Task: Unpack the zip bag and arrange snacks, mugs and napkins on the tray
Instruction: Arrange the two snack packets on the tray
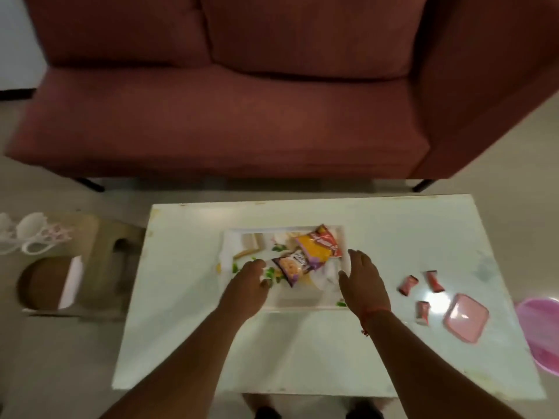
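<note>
Both forearms reach forward over the white table (pixel 187 343) toward the white tray (pixel 302 303) at its centre. The left hand (pixel 246 287) sits at the tray's left edge, fingers curled downward onto its surface; whether it holds anything cannot be told. The right hand (pixel 361 282) stands edge-on at the tray's right side, fingers straight and together, thumb spread, holding nothing; a red thread circles its wrist. On the tray lie a purple snack packet (pixel 292 266) and, just beyond and overlapping it, a yellow-and-red snack packet (pixel 319 244); a folded napkin (pixel 252 241) lies in the tray's far left corner. Right of the tray, three small pink sweets (pixel 422 293) and a pink lid (pixel 465 317) rest on the table. Left of the tray, off the table, stands a beige stool (pixel 90 234). Beyond the tray, a maroon sofa (pixel 227 116) faces the table.
</note>
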`<state>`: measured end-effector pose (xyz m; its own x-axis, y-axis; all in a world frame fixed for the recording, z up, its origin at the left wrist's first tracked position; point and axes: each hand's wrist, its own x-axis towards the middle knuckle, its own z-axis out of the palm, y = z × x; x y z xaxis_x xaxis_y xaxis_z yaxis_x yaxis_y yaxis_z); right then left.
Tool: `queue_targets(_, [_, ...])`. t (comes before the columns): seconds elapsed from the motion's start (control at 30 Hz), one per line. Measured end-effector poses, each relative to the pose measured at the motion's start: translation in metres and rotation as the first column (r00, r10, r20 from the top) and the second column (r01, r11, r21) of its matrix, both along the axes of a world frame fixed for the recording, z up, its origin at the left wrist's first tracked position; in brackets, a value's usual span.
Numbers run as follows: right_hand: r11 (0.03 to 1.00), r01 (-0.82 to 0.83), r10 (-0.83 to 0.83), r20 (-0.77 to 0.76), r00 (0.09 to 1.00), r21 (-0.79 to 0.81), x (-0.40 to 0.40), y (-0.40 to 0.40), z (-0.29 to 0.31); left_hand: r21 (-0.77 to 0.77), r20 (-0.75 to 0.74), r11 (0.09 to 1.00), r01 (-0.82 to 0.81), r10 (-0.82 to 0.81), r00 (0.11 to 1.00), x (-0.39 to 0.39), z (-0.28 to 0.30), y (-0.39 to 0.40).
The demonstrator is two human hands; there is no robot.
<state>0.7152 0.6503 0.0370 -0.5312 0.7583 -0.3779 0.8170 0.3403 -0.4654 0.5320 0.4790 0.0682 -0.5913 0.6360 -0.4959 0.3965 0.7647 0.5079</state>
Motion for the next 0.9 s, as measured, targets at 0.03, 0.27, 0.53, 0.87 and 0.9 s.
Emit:
queue_targets(0.03, [0.999,-0.031,0.032,0.018,0.999,-0.020,-0.014,-0.009,-0.003,-0.039,-0.010,0.999,-0.031,0.030,0.999,-0.017,-0.002,-0.019])
queue_targets(0.27, [0.971,0.161,-0.153,0.062,0.986,-0.174,-0.069,-0.034,-0.051,-0.077,0.068,0.986,-0.151,0.156,0.985,-0.053,-0.064,-0.055])
queue_targets(0.53, [0.888,0.328,-0.384,-0.129,0.914,-0.321,-0.074,-0.038,-0.092,0.036,0.346,0.922,-0.386,0.351,0.870,-0.004,-0.129,0.058])
queue_targets(0.87, [0.709,0.439,-0.580,-0.102,0.808,-0.552,-0.028,-0.058,-0.099,-0.031,0.382,0.883,-0.469,0.444,0.810,0.034,-0.134,0.027])
queue_targets(0.9, [0.707,0.429,-0.561,-0.076,0.824,-0.562,-0.022,-0.059,-0.098,-0.027,0.396,0.889,-0.458,0.430,0.811,0.038,-0.133,0.019])
